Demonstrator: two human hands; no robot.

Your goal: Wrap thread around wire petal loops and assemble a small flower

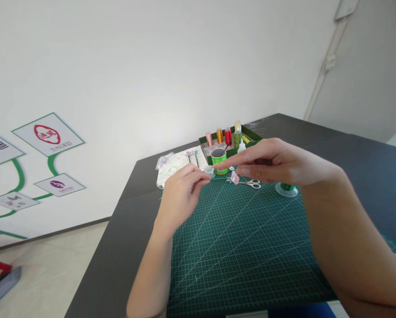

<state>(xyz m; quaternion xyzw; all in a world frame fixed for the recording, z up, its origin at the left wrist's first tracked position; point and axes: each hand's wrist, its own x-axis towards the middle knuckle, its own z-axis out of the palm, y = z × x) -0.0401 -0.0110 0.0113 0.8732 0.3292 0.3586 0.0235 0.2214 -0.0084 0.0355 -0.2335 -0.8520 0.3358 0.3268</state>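
Note:
My left hand (186, 185) is raised over the left part of the green cutting mat (240, 247), thumb and fingers pinched together. What they hold, if anything, is too small to make out. My right hand (277, 163) reaches in from the right, fingers stretched out and pointing left, the thumb just below them. Beyond the hands stands a green can (220, 163) with a dark stick in it, beside a small whitish roll (209, 170). A pink flower (235, 177) with a green stem lies between the hands, near the scissors (252, 183).
At the back, a dark green box (257, 134) holds spools of coloured thread (228, 134). A white bottle (241, 146) stands by it. Left of the can, a white pad (174, 163) carries small flowers. A green wire spool (286, 190) is behind my right wrist.

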